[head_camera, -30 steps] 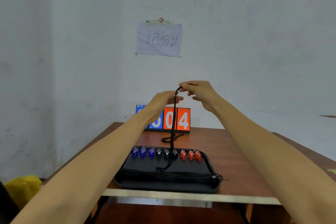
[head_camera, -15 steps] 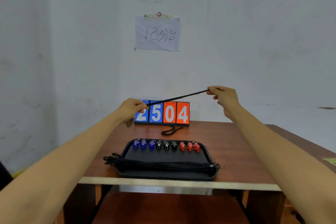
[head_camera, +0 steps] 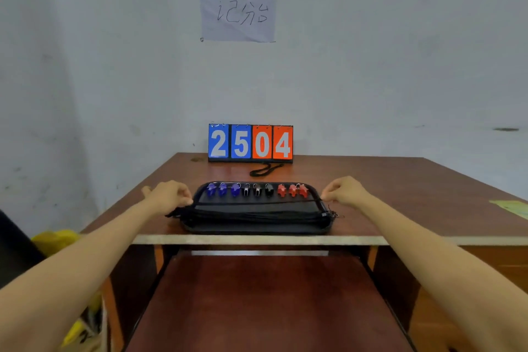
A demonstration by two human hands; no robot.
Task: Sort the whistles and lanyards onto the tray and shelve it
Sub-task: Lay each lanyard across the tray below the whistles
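Half a second earlier the thin black cord lanyard (head_camera: 257,202) had been held taut in the air. It had since come down low across the black rectangular plastic tray (head_camera: 257,229) at the frame's centre. The left hand (head_camera: 168,197) pinched one end and the right hand (head_camera: 345,191) the other, at the tray's sides. A bundle of black lanyards (head_camera: 251,215) lay just nearer on the tray. Behind the cord stood a row of blue whistles (head_camera: 223,189), black whistles (head_camera: 257,190) and red whistles (head_camera: 293,190). Farther back on the brown wooden table (head_camera: 400,194) one loose black lanyard (head_camera: 265,169) lay before the blue-and-orange flip scoreboard (head_camera: 250,142). A handwritten paper note (head_camera: 237,10) hung on the wall above.
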